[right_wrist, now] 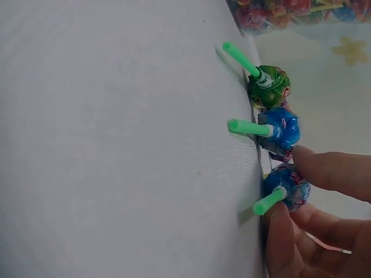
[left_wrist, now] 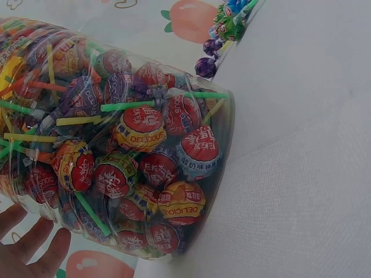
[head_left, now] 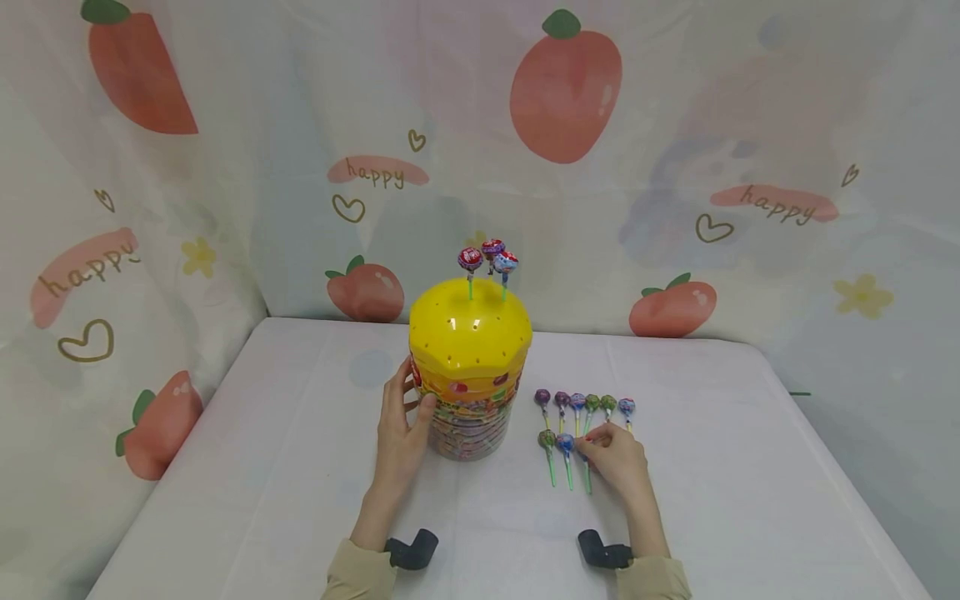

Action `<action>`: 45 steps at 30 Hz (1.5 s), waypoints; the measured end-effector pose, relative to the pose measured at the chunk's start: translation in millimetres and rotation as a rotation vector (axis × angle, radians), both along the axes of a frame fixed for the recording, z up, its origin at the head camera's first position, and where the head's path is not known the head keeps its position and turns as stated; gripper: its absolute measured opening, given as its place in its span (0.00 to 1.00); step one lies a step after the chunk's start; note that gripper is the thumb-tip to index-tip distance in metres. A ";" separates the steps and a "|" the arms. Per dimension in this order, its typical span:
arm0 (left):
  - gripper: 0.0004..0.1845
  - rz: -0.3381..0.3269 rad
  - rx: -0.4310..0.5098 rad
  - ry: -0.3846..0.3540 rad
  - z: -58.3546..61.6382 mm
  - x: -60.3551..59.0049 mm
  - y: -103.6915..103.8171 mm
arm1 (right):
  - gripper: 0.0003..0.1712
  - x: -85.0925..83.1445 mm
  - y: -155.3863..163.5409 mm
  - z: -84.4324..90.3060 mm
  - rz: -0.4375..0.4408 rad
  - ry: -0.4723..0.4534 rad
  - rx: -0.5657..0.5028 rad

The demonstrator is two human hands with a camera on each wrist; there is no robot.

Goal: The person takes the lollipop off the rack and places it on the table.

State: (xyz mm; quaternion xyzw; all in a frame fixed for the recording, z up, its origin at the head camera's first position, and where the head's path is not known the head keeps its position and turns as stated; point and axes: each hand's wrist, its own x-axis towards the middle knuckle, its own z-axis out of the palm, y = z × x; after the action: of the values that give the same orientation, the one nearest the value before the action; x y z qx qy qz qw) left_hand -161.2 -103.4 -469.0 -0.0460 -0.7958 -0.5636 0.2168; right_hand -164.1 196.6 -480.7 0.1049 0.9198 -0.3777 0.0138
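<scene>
A clear jar (head_left: 468, 433) packed with wrapped lollipops stands upright under a yellow domed lid (head_left: 453, 342) dotted with small holes. Three lollipops (head_left: 470, 260) stick up from the back of this lid. My left hand (head_left: 402, 433) rests against the jar's left side, its fingers fairly straight and spread. To the right of the jar, my right hand (head_left: 618, 458) pinches a blue-wrapped lollipop (right_wrist: 288, 186) by its candy head between thumb and fingers, its green stick pointing towards me. Beside it lie another blue lollipop (right_wrist: 284, 127) and a green one (right_wrist: 269, 87), also with green sticks.
Behind the right hand lies a back row of several lollipops, with a purple one (head_left: 542, 397) at its left end. A white cloth covers the table (head_left: 315, 467). A fruit-printed curtain (head_left: 480, 83) hangs behind. Black wrist mounts (head_left: 412, 550) jut inward from both forearms.
</scene>
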 end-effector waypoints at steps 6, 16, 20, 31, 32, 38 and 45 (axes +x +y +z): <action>0.34 0.005 -0.007 0.000 -0.1 0.3 0.3 | 0.18 0.4 1.8 -0.3 -0.009 -0.017 -0.012; 0.34 0.003 -0.008 -0.004 -0.2 -0.3 0.6 | 0.22 2.9 5.8 16.4 -0.027 -0.001 0.048; 0.34 0.000 -0.006 -0.001 1.1 -0.6 0.2 | 0.20 4.9 3.1 26.5 -0.045 0.029 0.034; 0.34 -0.008 0.005 -0.005 -0.9 0.0 -0.2 | 0.17 14.8 -2.3 51.7 -0.057 0.173 0.027; 0.34 -0.009 0.005 -0.008 -1.1 0.3 0.0 | 0.17 16.2 -2.9 54.1 -0.061 0.189 0.026; 0.34 -0.002 0.005 -0.014 -0.6 1.6 0.5 | 0.13 18.1 -12.5 67.3 -0.100 0.286 -0.050; 0.34 -0.005 0.001 -0.003 0.0 1.0 0.8 | 0.11 13.8 -27.1 79.2 -0.114 0.449 -0.137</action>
State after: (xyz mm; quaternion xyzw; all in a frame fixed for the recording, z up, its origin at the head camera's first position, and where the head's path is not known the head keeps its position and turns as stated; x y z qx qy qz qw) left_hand -160.2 -102.6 -469.0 -0.0472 -0.7956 -0.5647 0.2142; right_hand -150.3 169.5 -401.6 0.0687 0.8648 -0.4531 -0.2052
